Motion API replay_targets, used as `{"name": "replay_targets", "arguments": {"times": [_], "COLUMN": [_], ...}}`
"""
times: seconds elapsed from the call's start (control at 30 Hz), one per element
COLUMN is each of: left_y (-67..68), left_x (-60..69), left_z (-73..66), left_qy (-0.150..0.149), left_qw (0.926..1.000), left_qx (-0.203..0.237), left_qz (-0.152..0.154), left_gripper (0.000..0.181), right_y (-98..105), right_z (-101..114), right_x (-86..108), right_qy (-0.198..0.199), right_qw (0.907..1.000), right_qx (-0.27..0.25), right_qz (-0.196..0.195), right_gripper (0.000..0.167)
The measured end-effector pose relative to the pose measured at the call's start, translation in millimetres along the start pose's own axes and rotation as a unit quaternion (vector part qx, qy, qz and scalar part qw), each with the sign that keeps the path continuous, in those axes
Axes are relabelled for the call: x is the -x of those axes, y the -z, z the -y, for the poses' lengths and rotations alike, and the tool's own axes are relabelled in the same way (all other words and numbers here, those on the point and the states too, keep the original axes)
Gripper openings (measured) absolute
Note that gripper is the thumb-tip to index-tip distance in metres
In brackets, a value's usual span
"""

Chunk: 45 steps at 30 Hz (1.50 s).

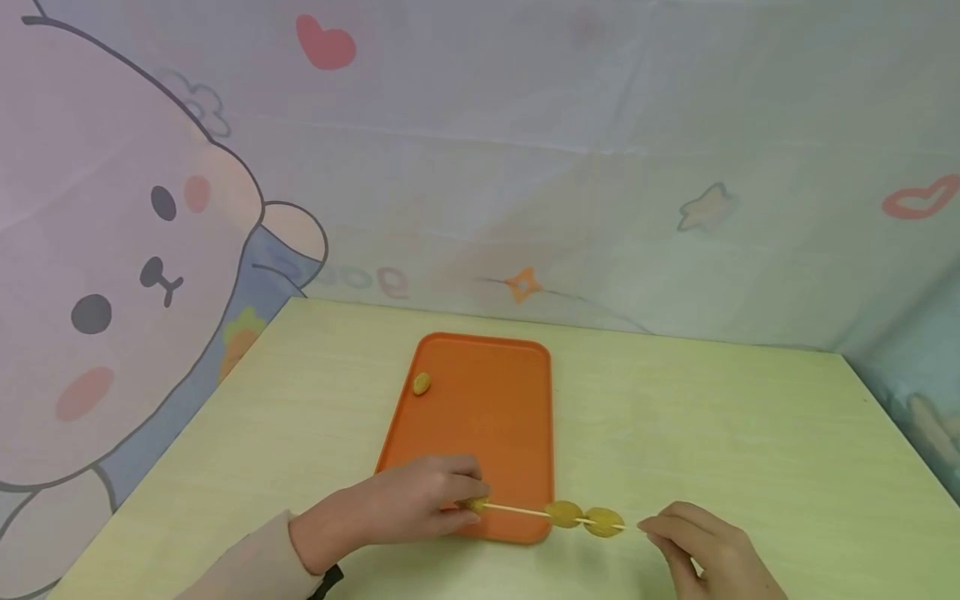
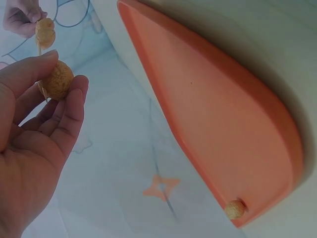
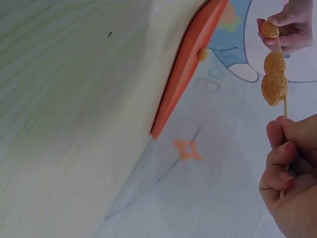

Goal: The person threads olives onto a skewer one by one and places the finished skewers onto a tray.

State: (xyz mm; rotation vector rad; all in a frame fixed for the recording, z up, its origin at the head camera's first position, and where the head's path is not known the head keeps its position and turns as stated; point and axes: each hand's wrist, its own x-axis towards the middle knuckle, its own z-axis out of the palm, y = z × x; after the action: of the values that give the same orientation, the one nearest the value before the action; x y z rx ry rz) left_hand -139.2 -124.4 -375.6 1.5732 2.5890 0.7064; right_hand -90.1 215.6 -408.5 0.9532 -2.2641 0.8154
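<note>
A thin wooden skewer runs roughly level between the hands above the near end of the orange tray. My right hand pinches its right end, with the other fingers curled round the stick in the right wrist view. Two yellow-brown food balls sit touching on the skewer, nearer the right hand. At the opposite end, my left hand holds another such ball between thumb and fingers. The stick's tip pokes out by that ball in the left wrist view.
One loose ball lies on the tray by its far left edge. The tray rests on a pale wooden table. Behind the table hangs a printed cloth with a cartoon bear.
</note>
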Motion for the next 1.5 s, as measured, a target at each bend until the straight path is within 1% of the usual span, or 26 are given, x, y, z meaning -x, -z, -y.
{"name": "replay_targets", "arguments": {"times": [0.43, 0.8, 1.03, 1.17, 1.4, 1.5], "left_y": [-0.3, -1.5, -2.8, -3.3, -3.1, -3.4], "left_x": [-6.6, -11.5, -14.4, -16.1, -19.2, -20.6], "left_z": [-0.6, -3.5, -4.6, -5.5, -7.2, -7.3], "left_qy": [-0.009, -0.018, -0.021, -0.02, -0.017, -0.014], "left_qw": [0.9998, 0.9993, 0.9991, 0.9989, 0.9987, 0.9987], "left_qx": [-0.018, -0.032, -0.035, -0.038, -0.042, -0.041], "left_qz": [0.009, 0.008, 0.014, 0.018, 0.024, 0.028], "left_gripper": [0.014, 0.012, 0.011, 0.011, 0.012, 0.012], "right_y": [-10, -15, -14, -15, -17, -18], "right_z": [-3, -2, 3, 5, 2, 2], "right_x": [-5.1, -6.7, -9.4, -10.2, -10.3, -10.6], "right_qy": [0.056, 0.068, 0.048, 0.048, 0.069, 0.068], "right_qw": [0.9975, 0.9962, 0.998, 0.9979, 0.9958, 0.996], "right_qx": [-0.039, -0.051, -0.04, -0.042, -0.057, -0.056], "right_qz": [-0.019, -0.02, -0.008, -0.01, -0.017, -0.016], "right_gripper": [0.037, 0.037, 0.042, 0.041, 0.035, 0.036]}}
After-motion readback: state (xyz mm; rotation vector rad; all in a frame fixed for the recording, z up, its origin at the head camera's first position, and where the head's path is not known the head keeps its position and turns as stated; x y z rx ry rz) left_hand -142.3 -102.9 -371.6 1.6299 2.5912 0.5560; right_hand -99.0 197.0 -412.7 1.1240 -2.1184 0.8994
